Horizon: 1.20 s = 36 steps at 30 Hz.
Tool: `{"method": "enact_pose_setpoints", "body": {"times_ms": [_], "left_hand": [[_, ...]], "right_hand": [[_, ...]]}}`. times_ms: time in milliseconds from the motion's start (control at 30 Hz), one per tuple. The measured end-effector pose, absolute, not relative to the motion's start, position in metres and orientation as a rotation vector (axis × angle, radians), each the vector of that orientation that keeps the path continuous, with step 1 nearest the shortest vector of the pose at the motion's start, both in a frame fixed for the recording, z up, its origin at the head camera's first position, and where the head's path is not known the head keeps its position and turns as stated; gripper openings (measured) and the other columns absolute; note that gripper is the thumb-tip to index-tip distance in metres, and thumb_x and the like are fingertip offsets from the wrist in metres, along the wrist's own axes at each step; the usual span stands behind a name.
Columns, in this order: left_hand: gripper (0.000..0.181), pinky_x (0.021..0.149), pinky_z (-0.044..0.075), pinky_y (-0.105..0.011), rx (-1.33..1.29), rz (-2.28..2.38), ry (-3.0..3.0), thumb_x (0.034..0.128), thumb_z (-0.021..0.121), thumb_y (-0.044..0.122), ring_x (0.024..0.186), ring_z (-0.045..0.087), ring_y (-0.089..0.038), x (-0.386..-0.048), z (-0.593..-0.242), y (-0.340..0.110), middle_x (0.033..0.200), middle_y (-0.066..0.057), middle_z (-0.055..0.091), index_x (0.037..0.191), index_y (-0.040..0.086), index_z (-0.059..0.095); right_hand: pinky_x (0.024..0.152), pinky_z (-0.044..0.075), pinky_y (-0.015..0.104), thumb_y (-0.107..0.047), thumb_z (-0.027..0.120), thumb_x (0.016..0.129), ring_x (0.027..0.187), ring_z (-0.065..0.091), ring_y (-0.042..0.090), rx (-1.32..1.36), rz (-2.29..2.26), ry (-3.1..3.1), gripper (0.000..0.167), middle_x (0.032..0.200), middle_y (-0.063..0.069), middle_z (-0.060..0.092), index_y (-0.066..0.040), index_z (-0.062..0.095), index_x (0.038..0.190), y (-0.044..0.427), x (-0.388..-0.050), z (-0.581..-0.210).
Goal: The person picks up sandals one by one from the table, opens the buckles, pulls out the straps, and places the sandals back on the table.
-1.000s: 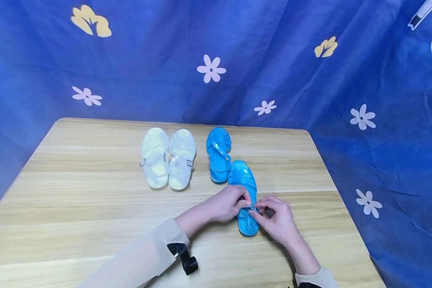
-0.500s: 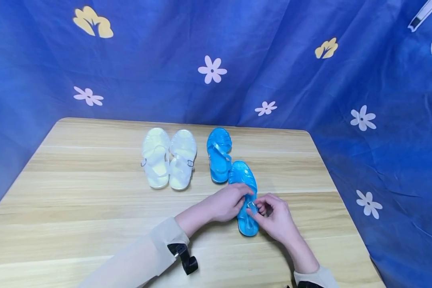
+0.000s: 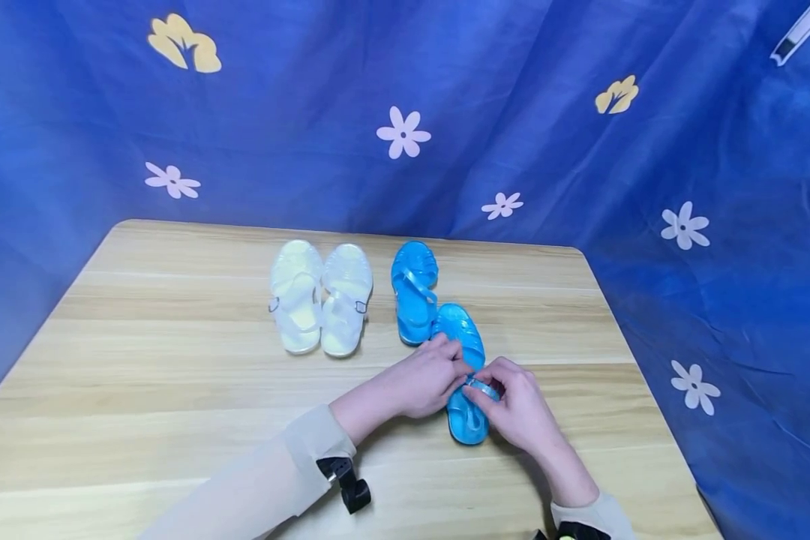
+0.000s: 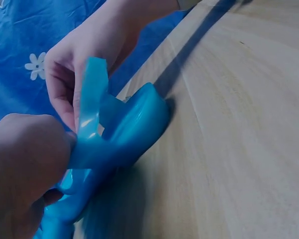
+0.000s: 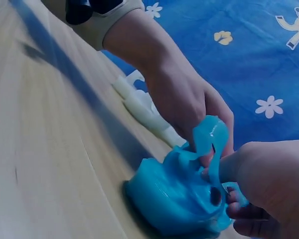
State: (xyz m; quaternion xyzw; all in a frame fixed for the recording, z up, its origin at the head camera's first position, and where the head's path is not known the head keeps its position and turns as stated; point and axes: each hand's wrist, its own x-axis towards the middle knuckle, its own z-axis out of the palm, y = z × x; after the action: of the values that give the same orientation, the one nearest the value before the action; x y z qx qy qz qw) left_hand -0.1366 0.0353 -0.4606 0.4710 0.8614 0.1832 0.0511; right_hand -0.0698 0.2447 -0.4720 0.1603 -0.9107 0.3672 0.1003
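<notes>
A glossy blue jelly sandal (image 3: 469,424) lies on the table in the head view, toe pointing away, with both hands over its middle. My left hand (image 3: 427,379) pinches the sandal's strap from the left side. From the right, my right hand (image 3: 513,405) grips the strap near its small buckle, thumb and forefinger together. A loop of the blue strap (image 4: 92,94) stands up between the hands in the left wrist view. The right wrist view shows the strap (image 5: 212,132) bent upward above the sole. The fingers largely hide the buckle.
A second blue sandal (image 3: 415,300) lies just beyond, near the first one's toe. To its left sit two whitish translucent sandals (image 3: 297,300) with metal buckles, side by side. The wooden table (image 3: 142,360) ends at a blue flowered curtain (image 3: 297,112).
The metal buckle showed by the right fingers half a second ago and is now mostly covered. The left fingers have moved back toward the right hand, and a strap loop now bulges beneath the right fingers.
</notes>
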Motion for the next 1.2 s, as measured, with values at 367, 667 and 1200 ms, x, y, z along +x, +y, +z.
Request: {"method": "enact_pose_setpoints", "body": {"times_ms": [367, 667, 1200], "left_hand": [[0.021, 0.093, 0.039, -0.036, 1.375, 0.693, 2.553, 0.1114, 0.056, 0.034, 0.114, 0.045, -0.015, -0.139, -0.46, 0.038, 0.117, 0.009, 0.059, 0.105, 0.025, 0.074], [0.013, 0.081, 0.051, -0.024, 1.264, 1.049, 2.394, 0.1084, 0.064, 0.024, 0.084, 0.06, -0.004, -0.14, -0.471, 0.041, 0.088, 0.015, 0.065, 0.103, 0.019, 0.074], [0.013, 0.063, 0.048, -0.024, 0.998, 1.255, 2.39, 0.1058, 0.064, 0.014, 0.069, 0.055, -0.006, -0.132, -0.481, 0.052, 0.076, 0.008, 0.06, 0.094, 0.014, 0.07]], "right_hand": [[0.076, 0.057, 0.027, -0.006, 0.087, 0.089, 0.087, 0.069, 0.014, 0.627, 1.125, -2.568, 0.018, 0.1, -0.007, 0.071, -0.013, 0.075, 0.102, 0.252, -0.068, -0.48], [0.086, 0.055, 0.026, 0.004, 0.084, 0.088, 0.093, 0.07, 0.022, 0.713, 1.236, -2.376, 0.024, 0.102, 0.0, 0.071, -0.011, 0.075, 0.104, 0.259, -0.071, -0.5], [0.079, 0.056, 0.022, 0.004, 0.074, 0.084, 0.085, 0.069, 0.017, 0.777, 1.154, -2.352, 0.021, 0.098, -0.001, 0.072, -0.013, 0.072, 0.097, 0.265, -0.075, -0.498]]}}
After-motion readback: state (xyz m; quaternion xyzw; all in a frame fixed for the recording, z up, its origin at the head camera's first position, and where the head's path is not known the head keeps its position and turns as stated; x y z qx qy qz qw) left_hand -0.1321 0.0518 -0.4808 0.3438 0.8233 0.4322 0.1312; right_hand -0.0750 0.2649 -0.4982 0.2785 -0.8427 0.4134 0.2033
